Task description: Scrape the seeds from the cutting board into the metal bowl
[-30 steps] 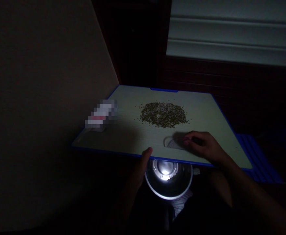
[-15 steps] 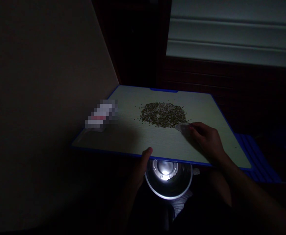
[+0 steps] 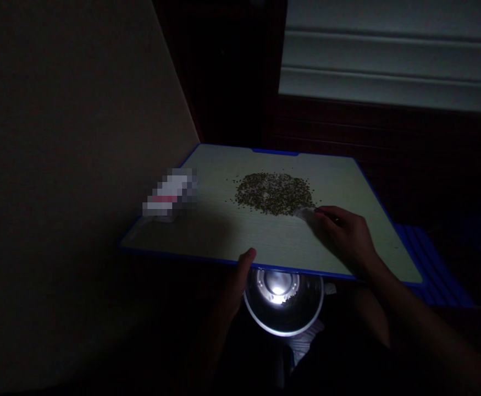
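A loose layer of small green-brown beans or seeds (image 3: 271,193) lies on a pale board with a blue rim (image 3: 207,236). My right hand (image 3: 347,228) is closed, pinching a small translucent flat piece (image 3: 305,212), perhaps a scraper or spoon, whose tip touches the pile's near right edge. At the board's near edge, my left hand (image 3: 240,275) has its thumb on top; its other fingers are hidden below and seem to grip the edge. Just under that edge stands a shiny metal bowl (image 3: 283,333), with a few of the beans inside, partly covered by the board.
A white and red packet (image 3: 168,195), pixelated, lies at the board's left side. A pale wall (image 3: 100,110) rises on the left. Blue slats (image 3: 433,269) show beyond the right edge, and white ridged panels (image 3: 388,55) stand behind. The surroundings are very dark.
My right hand has tilted the translucent piece slightly at the pile's edge. My left hand, the board and the bowl look the same.
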Demonstrator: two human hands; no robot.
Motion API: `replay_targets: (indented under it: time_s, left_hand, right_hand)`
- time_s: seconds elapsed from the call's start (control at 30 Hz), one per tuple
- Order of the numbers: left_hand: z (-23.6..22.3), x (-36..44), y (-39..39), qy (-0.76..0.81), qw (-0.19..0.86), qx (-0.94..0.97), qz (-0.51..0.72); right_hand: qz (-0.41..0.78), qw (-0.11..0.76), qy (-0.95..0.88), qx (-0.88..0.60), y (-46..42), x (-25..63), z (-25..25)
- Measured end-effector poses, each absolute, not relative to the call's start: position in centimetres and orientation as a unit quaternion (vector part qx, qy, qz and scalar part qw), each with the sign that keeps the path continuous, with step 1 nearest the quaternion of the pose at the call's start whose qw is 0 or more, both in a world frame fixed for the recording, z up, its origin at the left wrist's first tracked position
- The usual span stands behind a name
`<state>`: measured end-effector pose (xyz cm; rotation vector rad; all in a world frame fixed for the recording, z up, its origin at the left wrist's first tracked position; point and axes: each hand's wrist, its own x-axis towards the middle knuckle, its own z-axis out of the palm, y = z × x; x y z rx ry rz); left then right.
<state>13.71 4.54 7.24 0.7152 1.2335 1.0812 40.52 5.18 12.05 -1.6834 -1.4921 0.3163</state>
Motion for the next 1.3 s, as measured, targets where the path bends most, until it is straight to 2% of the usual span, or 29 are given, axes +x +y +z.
replay_targets:
  time_s: [0.4,0.7,1.07,1.3]
  left_hand:
    - [9.5,14.4,4.2,0.567,0.609,0.3,0.466]
    - [8.8,14.3,4.2,0.555,0.623,0.294,0.466]
    - [9.5,14.4,4.1,0.564,0.601,0.301,0.48]
    - [8.9,14.3,4.3,0.56,0.636,0.29,0.444]
  right_hand:
    - [0.182,0.443,-0.58,-0.66,4.9,40.4,12.0]
    - [0.24,0.424,-0.582,-0.651,4.4,40.0,12.5]
    - [0.238,0.377,-0.651,-0.614,4.2,39.9,12.8]
    - [0.262,0.366,-0.666,-0.595,3.9,39.6,13.1]
